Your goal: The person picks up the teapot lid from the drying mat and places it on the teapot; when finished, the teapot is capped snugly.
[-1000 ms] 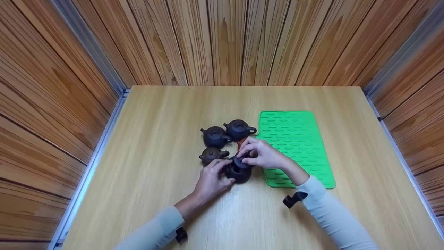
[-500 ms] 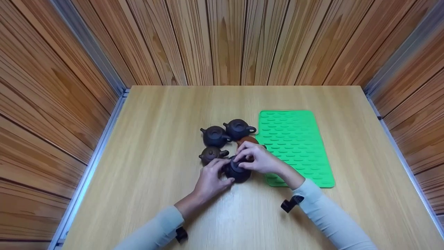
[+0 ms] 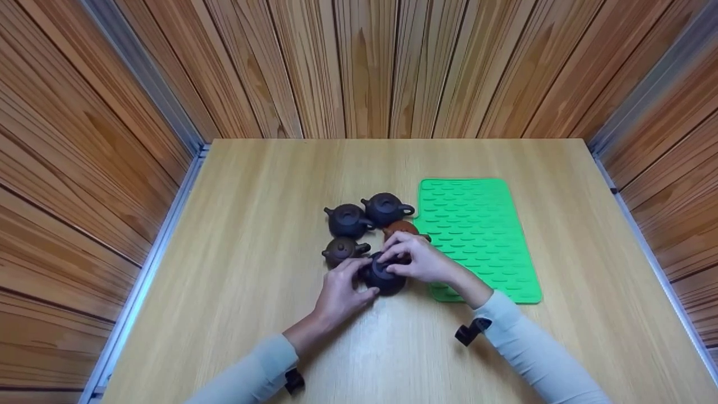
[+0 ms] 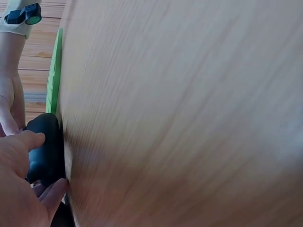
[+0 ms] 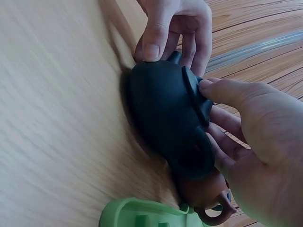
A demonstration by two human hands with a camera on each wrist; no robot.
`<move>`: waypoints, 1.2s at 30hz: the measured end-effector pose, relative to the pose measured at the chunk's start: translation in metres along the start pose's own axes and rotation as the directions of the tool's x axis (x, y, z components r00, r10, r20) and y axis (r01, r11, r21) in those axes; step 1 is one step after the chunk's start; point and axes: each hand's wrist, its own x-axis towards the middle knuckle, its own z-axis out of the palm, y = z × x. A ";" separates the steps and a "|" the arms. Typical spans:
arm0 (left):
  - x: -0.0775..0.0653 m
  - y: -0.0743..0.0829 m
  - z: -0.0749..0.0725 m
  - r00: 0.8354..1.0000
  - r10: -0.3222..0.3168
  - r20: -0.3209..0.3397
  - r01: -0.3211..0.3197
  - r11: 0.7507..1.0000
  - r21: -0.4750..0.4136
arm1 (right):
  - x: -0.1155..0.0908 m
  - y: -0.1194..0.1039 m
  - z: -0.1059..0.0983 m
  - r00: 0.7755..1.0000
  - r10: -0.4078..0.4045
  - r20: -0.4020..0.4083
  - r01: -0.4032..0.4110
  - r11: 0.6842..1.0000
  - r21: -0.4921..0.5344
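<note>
A dark teapot [image 3: 387, 286] stands upright on the wooden table at the front of a cluster of teapots. My left hand [image 3: 339, 294] holds its body from the spout side, thumb in front and fingers behind. From the right, my right hand [image 3: 426, 259] pinches the knob of the lid [image 5: 193, 92]. In the right wrist view the lid sits at the teapot's mouth, and the looped handle [image 5: 210, 153] points toward the right hand's side. Just behind that hand is a reddish-brown teapot [image 3: 401, 226], partly covered by it.
Two more dark teapots [image 3: 346, 220] stand side by side at the back of the cluster. A small brown teapot [image 3: 338, 251] is close behind the left hand's fingers. The green ridged mat [image 3: 477, 235] lies to the right. Wood-panelled walls [image 3: 364, 67] enclose the table [image 3: 252, 224].
The right hand has brought the lid down and slightly toward me, from tilted over the open mouth to lying on it. The left hand has stayed on the teapot.
</note>
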 end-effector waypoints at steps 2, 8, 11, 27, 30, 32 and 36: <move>0.000 0.000 0.000 1.000 -0.003 -0.011 0.003 1.000 -0.001 | 0.000 -0.001 0.000 1.000 0.014 0.001 -0.014 1.000 0.006; 0.000 0.001 -0.001 1.000 -0.002 -0.029 0.002 1.000 0.006 | -0.001 -0.002 -0.001 0.999 0.038 -0.004 -0.038 0.999 0.022; 0.000 0.001 -0.001 1.000 0.002 -0.022 -0.001 1.000 0.016 | -0.001 -0.002 -0.001 0.999 0.031 -0.009 -0.031 0.999 0.025; 0.022 0.012 -0.050 0.922 -0.088 0.377 0.151 0.979 -0.140 | -0.009 0.002 -0.023 0.998 -0.041 0.044 0.038 0.996 0.075; 0.028 0.010 -0.063 0.881 -0.090 0.464 0.176 0.973 -0.146 | -0.013 0.003 -0.030 0.996 -0.055 0.069 0.048 0.994 0.095; 0.032 0.008 -0.071 0.856 -0.078 0.511 0.175 0.974 -0.145 | -0.016 0.004 -0.036 0.995 -0.051 0.084 0.042 0.993 0.107; 0.038 0.002 -0.087 0.812 -0.038 0.582 0.188 0.962 -0.199 | -0.025 0.007 -0.047 0.994 -0.024 0.108 0.011 0.992 0.122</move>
